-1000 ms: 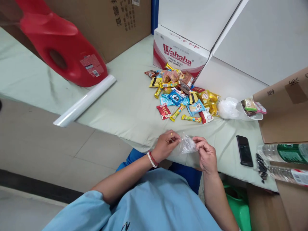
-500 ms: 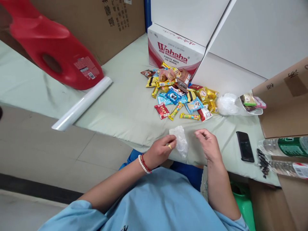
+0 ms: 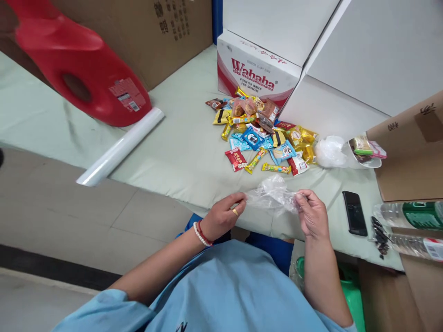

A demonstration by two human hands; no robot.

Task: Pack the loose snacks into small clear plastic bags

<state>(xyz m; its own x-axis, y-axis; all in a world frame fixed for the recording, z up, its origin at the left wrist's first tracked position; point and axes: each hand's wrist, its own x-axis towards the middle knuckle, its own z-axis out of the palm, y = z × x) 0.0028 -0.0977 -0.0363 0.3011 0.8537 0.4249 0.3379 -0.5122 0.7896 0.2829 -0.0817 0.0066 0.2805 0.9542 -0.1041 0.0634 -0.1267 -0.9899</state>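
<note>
Left hand [image 3: 221, 216] and right hand [image 3: 314, 214] pinch a clear plastic bag [image 3: 272, 193] between them, before the snack pile [image 3: 254, 138], over the cloth [image 3: 187, 152]'s near edge! Rippled, pale green, it runs left from the pile to a white roll [image 3: 121, 146]. Behind the pile, a box [image 3: 254, 69] shouts "Wahaha purified water".

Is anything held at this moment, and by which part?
Yes, a clear plastic bag: the left hand pinches its left end, the right hand its right end.
</note>
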